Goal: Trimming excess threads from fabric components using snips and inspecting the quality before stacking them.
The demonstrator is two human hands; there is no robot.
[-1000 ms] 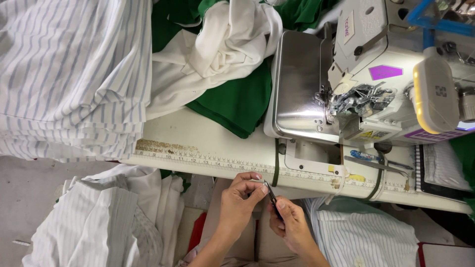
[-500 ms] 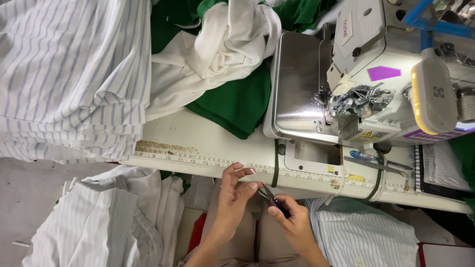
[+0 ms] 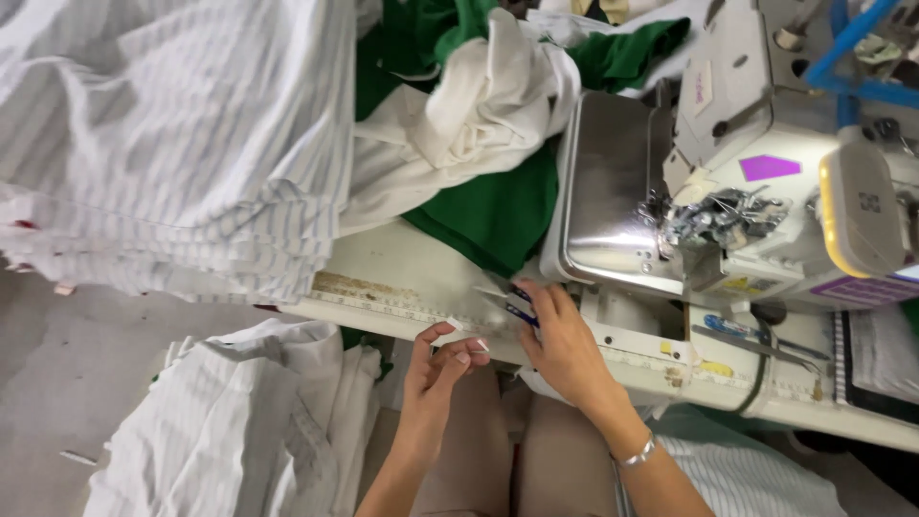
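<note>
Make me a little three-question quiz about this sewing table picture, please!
1. True or false: the right hand wears a silvery bracelet at its wrist.
2. What colour is the cloth lying just left of the sewing machine? A) green B) red C) black
3. Fill in: the left hand pinches a small ____ scrap between its fingertips.

Key: 1 true. 2 A. 3 white. The right hand holds a small dark tool with blue on it at the table edge; what kind of tool it is cannot be told.
</note>
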